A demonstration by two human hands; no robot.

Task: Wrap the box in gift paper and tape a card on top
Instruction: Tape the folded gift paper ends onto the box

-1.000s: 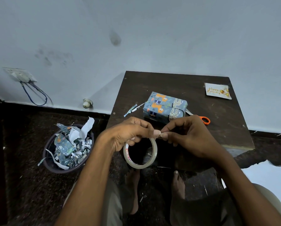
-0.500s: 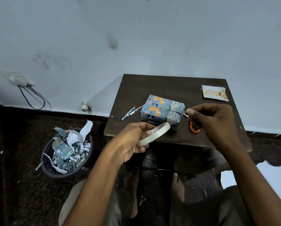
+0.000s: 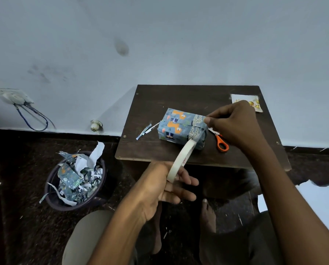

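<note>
Wrapped box (image 3: 181, 128) sits near the middle of the small dark table (image 3: 179, 96). Left hand (image 3: 165, 188) holds the tape roll (image 3: 181, 161) on edge, just in front of the table. Right hand (image 3: 234, 125) hovers at the box's right end, fingertips pinched together there; whether they hold tape cannot be told. Card (image 3: 255, 103) lies at the far right corner, partly hidden. Orange-handled scissors (image 3: 222, 144) lie beside the box. Bin (image 3: 74, 180) of paper scraps on floor, left.

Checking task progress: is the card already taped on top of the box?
No, the card lies on the table's far right corner, apart from the box.
</note>
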